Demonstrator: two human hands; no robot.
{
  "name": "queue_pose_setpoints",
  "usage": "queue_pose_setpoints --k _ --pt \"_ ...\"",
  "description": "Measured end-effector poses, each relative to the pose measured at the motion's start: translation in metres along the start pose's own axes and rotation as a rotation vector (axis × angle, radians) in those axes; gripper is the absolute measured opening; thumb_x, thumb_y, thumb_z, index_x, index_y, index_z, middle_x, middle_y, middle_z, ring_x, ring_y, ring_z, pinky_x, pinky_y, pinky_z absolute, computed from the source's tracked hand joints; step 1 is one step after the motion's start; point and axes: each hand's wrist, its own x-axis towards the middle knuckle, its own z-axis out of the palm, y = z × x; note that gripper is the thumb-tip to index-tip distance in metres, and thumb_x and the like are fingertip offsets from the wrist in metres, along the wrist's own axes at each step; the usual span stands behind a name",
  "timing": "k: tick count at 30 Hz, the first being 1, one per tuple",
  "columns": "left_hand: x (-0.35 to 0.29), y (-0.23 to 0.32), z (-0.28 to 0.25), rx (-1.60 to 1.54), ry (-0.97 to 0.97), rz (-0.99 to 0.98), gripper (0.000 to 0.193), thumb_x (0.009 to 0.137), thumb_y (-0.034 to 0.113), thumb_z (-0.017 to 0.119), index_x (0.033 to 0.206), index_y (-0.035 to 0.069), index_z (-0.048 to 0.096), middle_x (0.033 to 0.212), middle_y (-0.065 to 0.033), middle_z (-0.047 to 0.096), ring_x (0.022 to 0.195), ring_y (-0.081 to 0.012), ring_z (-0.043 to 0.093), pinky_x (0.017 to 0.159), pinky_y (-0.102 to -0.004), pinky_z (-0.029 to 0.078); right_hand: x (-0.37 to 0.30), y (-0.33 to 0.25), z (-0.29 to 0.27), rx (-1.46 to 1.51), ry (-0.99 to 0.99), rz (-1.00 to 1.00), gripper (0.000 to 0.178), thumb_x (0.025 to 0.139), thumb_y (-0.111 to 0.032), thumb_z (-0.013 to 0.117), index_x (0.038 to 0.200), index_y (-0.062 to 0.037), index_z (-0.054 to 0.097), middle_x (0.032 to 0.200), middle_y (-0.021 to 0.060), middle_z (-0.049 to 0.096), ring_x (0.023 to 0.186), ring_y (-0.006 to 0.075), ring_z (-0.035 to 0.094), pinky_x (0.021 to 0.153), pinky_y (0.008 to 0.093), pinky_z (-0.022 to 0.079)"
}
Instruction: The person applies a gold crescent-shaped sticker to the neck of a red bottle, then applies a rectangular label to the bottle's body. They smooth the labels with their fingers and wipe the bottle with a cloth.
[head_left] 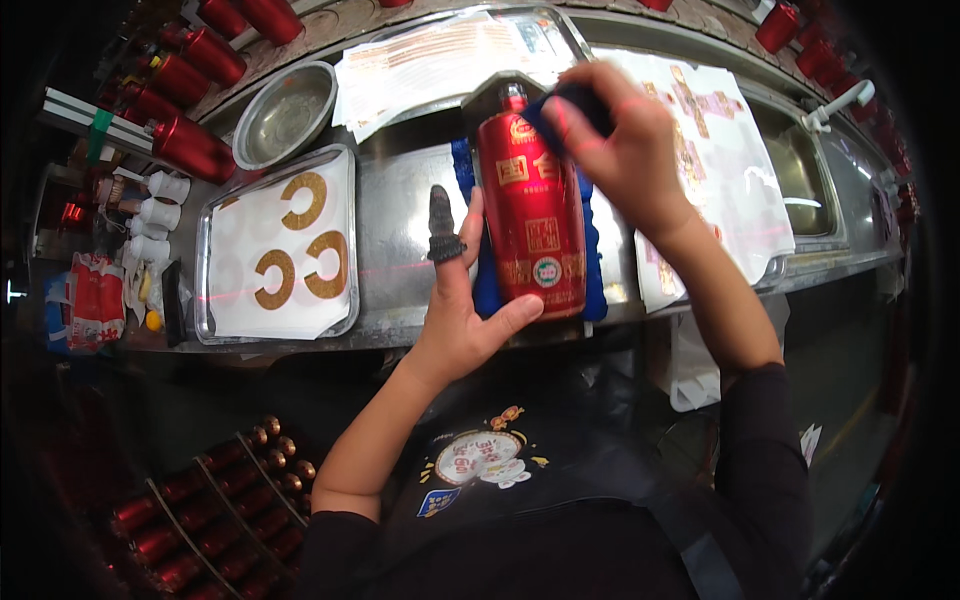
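A glossy red bottle with gold lettering, gold patterns and a small round green-and-white mark lies face up, its neck pointing away from me, on a blue cloth. My left hand grips its lower end, the thumb pressed on the front and the other fingers along the left side. A black textured cover wraps one raised finger. In my right hand, slightly blurred, is a folded dark blue cloth, held against the upper right shoulder of the bottle.
Left of the bottle, a metal tray holds a white sheet with gold C-shaped pieces. A metal bowl and strip-covered sheets sit behind. Decal sheets lie at right beside a sink. Red bottles fill a rack lower left.
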Motion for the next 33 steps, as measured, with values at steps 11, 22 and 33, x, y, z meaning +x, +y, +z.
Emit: queue_pose_setpoints --k 11,22,33 --pt "-0.009 -0.008 0.002 -0.095 0.077 0.054 0.098 0.094 0.033 0.070 0.159 -0.001 0.005 0.165 -0.0238 0.017 0.152 -0.0322 0.023 0.121 -0.0441 0.020 -0.026 -0.006 -0.013 -0.036 -0.160 -0.503 0.028 0.073 -0.005 0.076 0.098 -0.0107 0.066 0.083 0.0069 0.062 0.079 0.0264 0.061 0.070 0.0372 0.052" --pt "-0.033 -0.004 -0.005 -0.077 0.142 0.108 0.088 0.103 0.040 0.053 0.160 0.005 -0.005 0.167 -0.0233 0.012 0.153 -0.0351 0.018 0.120 -0.0502 0.022 -0.079 -0.060 -0.015 -0.054 -0.385 -0.652 0.021 0.067 -0.008 0.074 0.088 -0.0094 0.072 0.073 -0.0007 0.055 0.074 0.0224 0.059 0.065 0.0355 0.049" --pt "-0.033 -0.009 -0.009 -0.091 0.079 0.057 0.088 0.102 0.033 0.052 0.160 0.004 -0.007 0.167 -0.0236 0.011 0.154 -0.0357 0.015 0.121 -0.0513 0.019 -0.098 -0.040 -0.035 0.063 -0.260 -0.532 0.024 0.066 -0.008 0.077 0.090 -0.0072 0.073 0.075 0.0026 0.054 0.077 0.0237 0.060 0.062 0.0334 0.050"
